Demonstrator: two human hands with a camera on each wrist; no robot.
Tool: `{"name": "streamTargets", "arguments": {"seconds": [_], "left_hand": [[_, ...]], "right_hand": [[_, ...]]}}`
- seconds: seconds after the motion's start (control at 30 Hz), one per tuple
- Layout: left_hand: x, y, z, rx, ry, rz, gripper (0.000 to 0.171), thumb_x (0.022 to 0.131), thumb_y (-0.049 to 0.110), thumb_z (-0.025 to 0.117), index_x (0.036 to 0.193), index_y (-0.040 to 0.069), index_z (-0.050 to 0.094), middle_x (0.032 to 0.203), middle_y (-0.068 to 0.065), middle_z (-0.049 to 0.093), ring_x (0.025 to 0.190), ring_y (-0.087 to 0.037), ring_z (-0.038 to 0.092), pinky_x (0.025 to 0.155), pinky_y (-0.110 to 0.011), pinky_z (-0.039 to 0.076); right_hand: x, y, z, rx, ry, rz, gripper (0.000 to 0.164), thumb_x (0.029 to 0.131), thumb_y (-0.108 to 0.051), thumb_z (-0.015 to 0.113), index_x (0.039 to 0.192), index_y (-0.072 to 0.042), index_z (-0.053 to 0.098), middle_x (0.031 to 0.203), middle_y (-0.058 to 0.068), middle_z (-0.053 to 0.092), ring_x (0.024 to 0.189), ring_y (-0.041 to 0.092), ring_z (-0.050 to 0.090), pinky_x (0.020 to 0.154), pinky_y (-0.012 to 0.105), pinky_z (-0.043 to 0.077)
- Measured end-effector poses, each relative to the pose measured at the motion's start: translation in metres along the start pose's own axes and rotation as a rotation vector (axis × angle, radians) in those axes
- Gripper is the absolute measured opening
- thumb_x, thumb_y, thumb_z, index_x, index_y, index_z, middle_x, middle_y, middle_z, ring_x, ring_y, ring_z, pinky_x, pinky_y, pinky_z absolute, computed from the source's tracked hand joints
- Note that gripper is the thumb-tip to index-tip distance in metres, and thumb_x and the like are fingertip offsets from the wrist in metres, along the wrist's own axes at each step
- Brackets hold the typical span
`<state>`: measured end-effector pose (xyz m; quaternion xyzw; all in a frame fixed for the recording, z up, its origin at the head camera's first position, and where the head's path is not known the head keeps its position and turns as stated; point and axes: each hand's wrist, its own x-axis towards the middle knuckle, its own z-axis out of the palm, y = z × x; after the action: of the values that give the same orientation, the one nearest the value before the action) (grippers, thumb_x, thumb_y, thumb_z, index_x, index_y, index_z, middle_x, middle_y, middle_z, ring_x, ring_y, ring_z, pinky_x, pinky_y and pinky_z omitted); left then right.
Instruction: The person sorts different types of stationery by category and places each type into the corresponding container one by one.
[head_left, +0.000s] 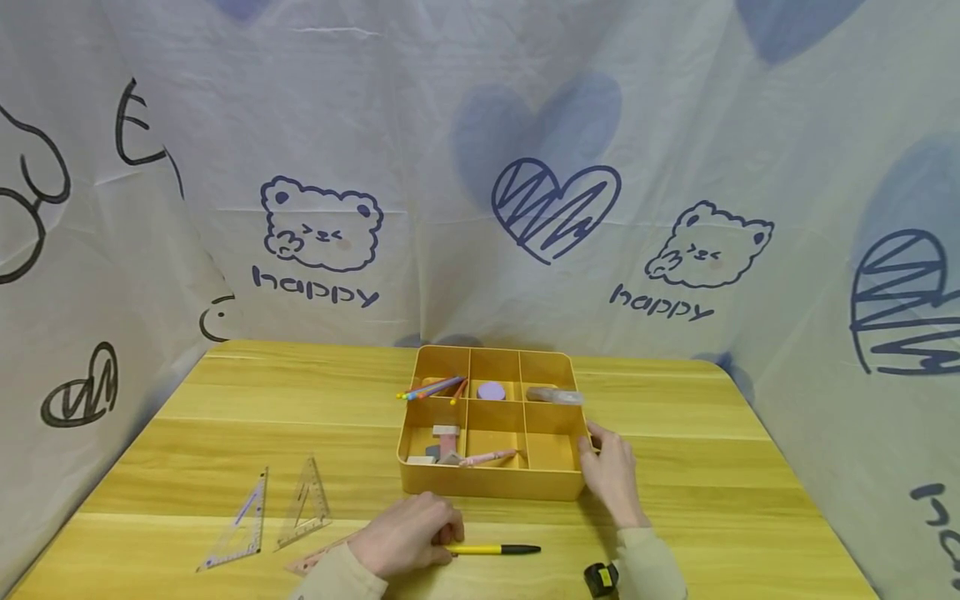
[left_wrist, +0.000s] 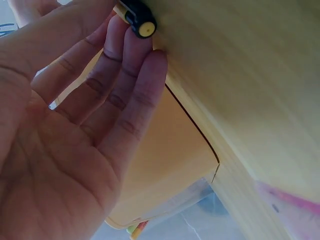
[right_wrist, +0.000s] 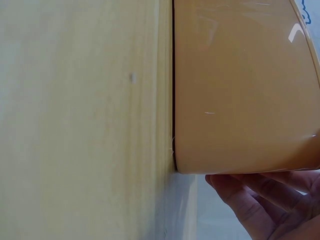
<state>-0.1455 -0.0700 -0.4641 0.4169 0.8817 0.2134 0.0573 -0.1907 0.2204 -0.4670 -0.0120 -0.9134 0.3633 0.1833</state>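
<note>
Low over the table, in front of the box, my left hand [head_left: 412, 533] pinches a yellow pen [head_left: 487, 550] with a black end, which points right. In the left wrist view the pen's other end, black with a clip [left_wrist: 142, 22], shows at the fingertips. My right hand [head_left: 611, 471] holds the right wall of a yellow six-compartment organizer box [head_left: 495, 483], its thumb at the rim. Fingers [right_wrist: 240, 200] lie along the outside of that wall in the right wrist view.
Left compartments hold colored pencils [head_left: 438, 387] and several erasers [head_left: 447, 442]. A pink pen [head_left: 487, 457], a purple round item [head_left: 491, 391] and a clear packet [head_left: 553, 396] lie in others. Set squares [head_left: 251, 525] lie left; a black-and-yellow tape measure [head_left: 600, 579] is near the right sleeve. Printed cloth hangs behind.
</note>
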Motion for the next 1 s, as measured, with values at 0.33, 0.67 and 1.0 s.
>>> {"name": "streamTargets", "arguments": {"seconds": [0.33,0.67,1.0], "left_hand": [[-0.0004,-0.0015,0.0,-0.034,-0.005,0.012,0.015,0.074,0.01,0.079,0.085,0.012,0.07,0.069,0.011,0.057,0.062,0.0,0.05,0.057,-0.015,0.047],[-0.0015,-0.0057,0.0026,-0.069,-0.015,0.032,0.019,0.075,0.007,0.077,0.091,0.011,0.068,0.07,0.01,0.056,0.065,-0.001,0.049,0.061,-0.018,0.049],[-0.0044,-0.009,0.0022,-0.079,0.026,0.13,0.021,0.08,0.003,0.072,0.097,0.009,0.062,0.075,0.006,0.057,0.069,-0.003,0.049,0.063,-0.018,0.048]], "right_hand": [[-0.0006,0.0004,-0.0002,-0.002,-0.001,-0.013,0.032,0.09,-0.002,0.056,0.12,0.009,0.063,0.104,0.03,0.067,0.094,0.04,0.064,0.082,0.06,0.05],[0.0005,0.0012,0.0007,-0.002,0.006,-0.013,0.032,0.089,-0.002,0.057,0.119,0.009,0.064,0.103,0.03,0.067,0.093,0.04,0.065,0.081,0.059,0.051],[-0.0001,-0.0003,-0.0007,-0.003,-0.006,-0.005,0.033,0.09,-0.001,0.055,0.12,0.011,0.063,0.106,0.032,0.066,0.096,0.041,0.063,0.083,0.06,0.05]]}}
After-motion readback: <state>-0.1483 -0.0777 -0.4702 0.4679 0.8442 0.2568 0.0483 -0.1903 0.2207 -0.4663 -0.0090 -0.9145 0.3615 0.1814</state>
